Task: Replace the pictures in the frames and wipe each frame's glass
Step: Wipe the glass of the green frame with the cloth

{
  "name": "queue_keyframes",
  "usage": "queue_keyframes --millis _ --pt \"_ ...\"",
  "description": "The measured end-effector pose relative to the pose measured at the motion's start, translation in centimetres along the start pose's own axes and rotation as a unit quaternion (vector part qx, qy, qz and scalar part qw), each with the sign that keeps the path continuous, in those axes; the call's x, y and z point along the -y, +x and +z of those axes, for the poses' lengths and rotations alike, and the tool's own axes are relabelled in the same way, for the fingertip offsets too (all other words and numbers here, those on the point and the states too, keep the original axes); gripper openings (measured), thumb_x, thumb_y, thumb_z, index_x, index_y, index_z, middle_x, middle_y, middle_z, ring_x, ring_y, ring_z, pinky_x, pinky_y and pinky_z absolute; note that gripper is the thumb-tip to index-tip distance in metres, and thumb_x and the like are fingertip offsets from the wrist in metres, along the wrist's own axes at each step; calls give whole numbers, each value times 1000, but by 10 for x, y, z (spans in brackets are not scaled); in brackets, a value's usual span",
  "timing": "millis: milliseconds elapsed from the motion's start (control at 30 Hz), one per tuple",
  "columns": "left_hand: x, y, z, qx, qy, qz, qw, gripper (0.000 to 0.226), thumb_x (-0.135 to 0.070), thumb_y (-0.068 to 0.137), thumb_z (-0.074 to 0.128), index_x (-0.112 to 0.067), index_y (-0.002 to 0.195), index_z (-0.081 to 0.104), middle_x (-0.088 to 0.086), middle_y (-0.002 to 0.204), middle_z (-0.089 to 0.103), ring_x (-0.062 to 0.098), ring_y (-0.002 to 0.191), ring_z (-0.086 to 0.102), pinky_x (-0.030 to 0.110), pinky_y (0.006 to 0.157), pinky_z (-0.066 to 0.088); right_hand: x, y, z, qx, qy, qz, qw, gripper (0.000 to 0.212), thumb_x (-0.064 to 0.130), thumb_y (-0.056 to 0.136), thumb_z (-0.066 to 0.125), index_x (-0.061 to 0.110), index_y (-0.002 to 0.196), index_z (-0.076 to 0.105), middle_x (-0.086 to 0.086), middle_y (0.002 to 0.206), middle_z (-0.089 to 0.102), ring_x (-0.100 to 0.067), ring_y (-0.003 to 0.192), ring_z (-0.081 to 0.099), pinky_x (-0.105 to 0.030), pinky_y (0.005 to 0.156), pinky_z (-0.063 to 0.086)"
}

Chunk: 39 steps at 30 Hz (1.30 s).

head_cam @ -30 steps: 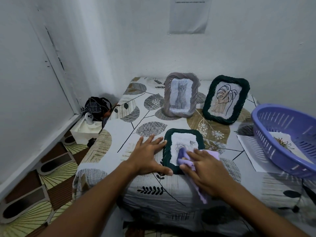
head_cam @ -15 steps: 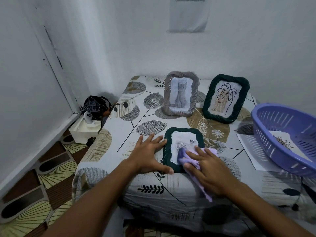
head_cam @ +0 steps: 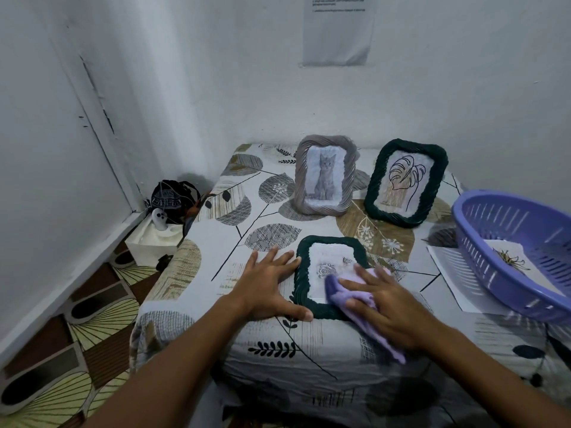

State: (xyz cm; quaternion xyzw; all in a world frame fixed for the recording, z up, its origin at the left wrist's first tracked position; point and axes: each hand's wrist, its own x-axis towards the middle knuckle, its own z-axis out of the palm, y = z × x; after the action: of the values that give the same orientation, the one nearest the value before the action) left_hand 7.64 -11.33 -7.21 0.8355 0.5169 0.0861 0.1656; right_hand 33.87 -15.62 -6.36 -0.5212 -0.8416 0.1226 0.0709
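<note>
Flat left hand steadies the lying frame; right hand fingers press purple cloth onto its glass.

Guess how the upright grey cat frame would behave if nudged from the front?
The grey cat frame stands tilted back on the cloth-covered table, so it probably tips backward easily. It looks light and stiff; the soft cloth may resist sliding.

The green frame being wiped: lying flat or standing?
Lying flat. The front green frame rests glass-up on the table, right hand pressing the purple cloth onto it.
</note>
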Motion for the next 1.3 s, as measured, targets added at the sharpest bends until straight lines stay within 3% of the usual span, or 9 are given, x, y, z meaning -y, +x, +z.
queue_keyframes --millis 167,300,400,600,700,800,933,1167,1300 --pt "0 1 1 -3 -1 1 1000 125 -93 46 46 -32 151 16 -12 160 7 10 147 -9 45 117 -14 0 21 -11 -27 -69 2 997 94 74 78 -18 37 141 42 10 154 30 -14 147 4 -39 119 -2" --pt "0 0 1 -1 0 3 1000 124 -93 47 45 -32 151 15 -12 160 6 10 147 -10 43 116 -15 10 21 2 -11 -5 -40 999 87 75 81 -9 35 145 34 11 155 21 -8 146 -2 -38 120 -3" --pt "1 0 1 -2 -3 1 1000 125 -93 47 47 -32 151 16 -13 160 7 10 147 -9 43 116 -14 -2 5 -6 -18 -13 -24 999 77 73 85 -2 38 144 33 7 155 25 -9 146 10 -29 118 2" --pt "0 1 1 -6 -7 1 1000 126 -93 45 47 -32 151 17 -13 159 8 10 147 -8 43 116 -14 14 21 -4 -29 -41 -4 999 102 76 75 -19 28 145 39 8 156 23 -17 148 3 -32 116 -1" --pt "2 2 2 -5 -7 2 1000 125 -92 47 49 -32 151 17 -13 160 8 10 147 -8 43 116 -13 22 18 5 -30 3 -34 999 90 75 79 -11 34 143 38 11 155 19 -11 146 3 -27 116 -5" --pt "2 1 2 -3 -6 -1 1000 125 -93 46 49 -32 151 17 -14 159 8 9 147 -7 43 117 -13 14 -1 -3 -47 9 -14 999 86 76 80 -4 35 142 39 11 151 23 -10 145 14 -22 113 6" --pt "2 1 2 -7 -8 -1 1000 126 -93 46 49 -33 151 17 -14 159 8 8 146 -8 43 117 -13 12 0 -17 -76 -32 32 996 102 75 77 -13 26 135 54 -1 148 42 -23 144 23 -33 111 21" --pt "-3 0 6 -31 12 -1 999 126 -101 47 30 -32 152 15 -13 159 8 9 147 -7 48 117 -12 21 23 3 -32 -14 18 999 104 78 70 -19 34 139 47 5 158 21 -20 148 2 -37 118 -2" --pt "-2 1 7 -37 24 4 999 131 -102 43 31 -30 152 16 -12 159 10 10 147 -5 49 118 -8 31 13 -2 -8 -1 -17 1000 86 71 78 -5 35 141 42 4 158 21 -16 148 3 -32 117 -6"
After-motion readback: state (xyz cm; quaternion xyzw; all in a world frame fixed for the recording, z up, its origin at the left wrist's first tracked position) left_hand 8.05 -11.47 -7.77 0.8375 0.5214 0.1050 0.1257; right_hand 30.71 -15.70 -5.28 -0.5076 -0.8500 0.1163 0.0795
